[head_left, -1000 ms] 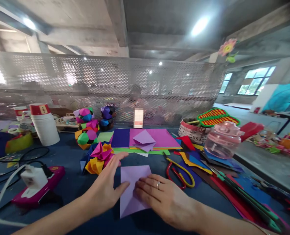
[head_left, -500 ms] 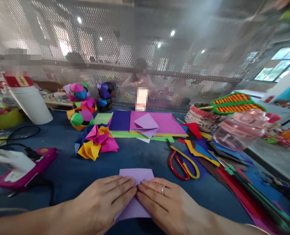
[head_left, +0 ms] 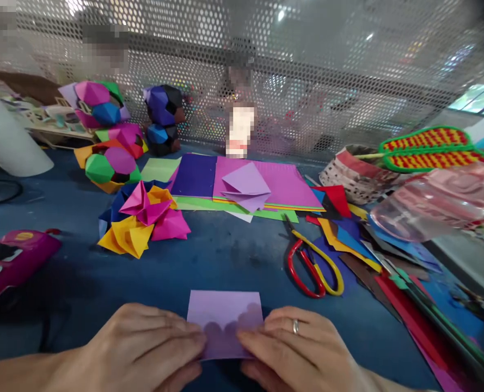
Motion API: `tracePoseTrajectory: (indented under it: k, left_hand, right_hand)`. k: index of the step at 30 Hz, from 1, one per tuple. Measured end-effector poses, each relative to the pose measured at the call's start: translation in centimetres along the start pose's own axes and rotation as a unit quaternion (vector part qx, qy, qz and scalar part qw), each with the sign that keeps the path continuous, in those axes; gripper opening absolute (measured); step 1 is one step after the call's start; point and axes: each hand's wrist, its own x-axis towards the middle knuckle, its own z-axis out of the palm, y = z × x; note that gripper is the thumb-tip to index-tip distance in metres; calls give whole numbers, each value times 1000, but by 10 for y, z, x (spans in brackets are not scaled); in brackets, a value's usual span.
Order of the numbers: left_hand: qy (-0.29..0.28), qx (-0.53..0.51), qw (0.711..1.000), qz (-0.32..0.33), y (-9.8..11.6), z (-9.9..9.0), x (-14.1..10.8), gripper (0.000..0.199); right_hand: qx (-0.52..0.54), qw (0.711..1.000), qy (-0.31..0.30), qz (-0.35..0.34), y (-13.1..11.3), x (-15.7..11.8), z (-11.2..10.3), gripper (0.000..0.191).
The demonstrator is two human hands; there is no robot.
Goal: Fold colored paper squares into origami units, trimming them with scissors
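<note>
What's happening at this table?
A person's bare left hand and right hand hold a sheet of lilac paper from either side, low over the blue table. Beyond it, a folded lilac piece lies on a stack of colored paper. Folded yellow and pink paper shapes sit to the left; scissors lie to the right, untouched.
</note>
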Motion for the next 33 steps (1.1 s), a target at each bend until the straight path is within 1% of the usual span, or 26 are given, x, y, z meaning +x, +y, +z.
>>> tracePoseTrajectory:
  k: [2, 3, 4, 5, 6, 7, 9, 11, 14, 16, 18, 20, 22, 23, 24, 25, 26, 29, 31, 33]
  left_hand:
    - [-12, -41, 998, -55, 2, 1, -6, 12]
    - [-33, -45, 996, -71, 3, 1, -7, 17]
    - [-63, -42, 993, -88, 3, 1, -6, 27]
    - [-72, -27, 990, -116, 2, 0, -5, 33]
    - [-62, -29, 988, -136, 1, 1, -2, 34]
    - [-75, -49, 985, -147, 0, 1, 1, 33]
    - [-84, -87, 979, -167, -3, 3, 8, 29]
    - [-95, -100, 974, -180, -6, 4, 13, 25]
    - [-98, -73, 978, -169, -7, 4, 16, 27]
    - [-106, -65, 979, -163, -7, 3, 16, 26]
    - [-115, -66, 977, -167, -7, 3, 15, 27]
    - [-107, -52, 976, -181, -7, 3, 14, 37]
    - [-97, -42, 975, -197, -6, 3, 14, 52]
    - [-97, -47, 972, -206, -6, 3, 15, 57]
    - [-105, -63, 969, -214, -5, 2, 16, 58]
    - [-117, -87, 965, -219, -5, 2, 17, 54]
    - [-133, -115, 959, -224, -5, 1, 19, 45]
    - [-168, -184, 934, -257, -6, 0, 25, 15]
    - [-171, -204, 921, -285, -6, 0, 28, 8]
    - [-165, -212, 913, -307, -6, 0, 29, 10]
  right_hand:
    - [37, 998, 1, 46, -1, -1, 1, 13]
    - [48, 997, 0, 67, -2, -2, 1, 14]
    - [55, 994, -6, 91, -2, -2, 1, 15]
    - [59, 991, -16, 119, -2, -1, 1, 17]
    - [62, 987, -26, 144, -1, -1, 2, 20]
    - [59, 984, -32, 166, 0, 0, 1, 23]
    - [42, 978, -49, 201, 3, 2, 1, 30]
    - [25, 973, -71, 217, 7, 4, 1, 35]
    - [28, 966, -114, 231, 11, 5, 1, 32]
    - [49, 960, -128, 245, 11, 5, 2, 27]
    - [84, 954, -126, 257, 9, 4, 3, 26]
    - [122, 949, -116, 267, 5, 4, 4, 24]
    - [149, 944, -106, 274, 2, 4, 3, 21]
    - [156, 944, -97, 275, 1, 5, 2, 18]
    - [161, 943, -89, 276, 0, 6, 2, 15]
    - [167, 944, -80, 275, -1, 6, 1, 12]
    - [173, 943, -73, 275, -1, 7, 1, 10]
    - [192, 932, -73, 298, 0, 8, 2, 5]
    - [200, 923, -81, 318, 1, 8, 3, 4]
    - [203, 917, -81, 335, 2, 7, 5, 5]
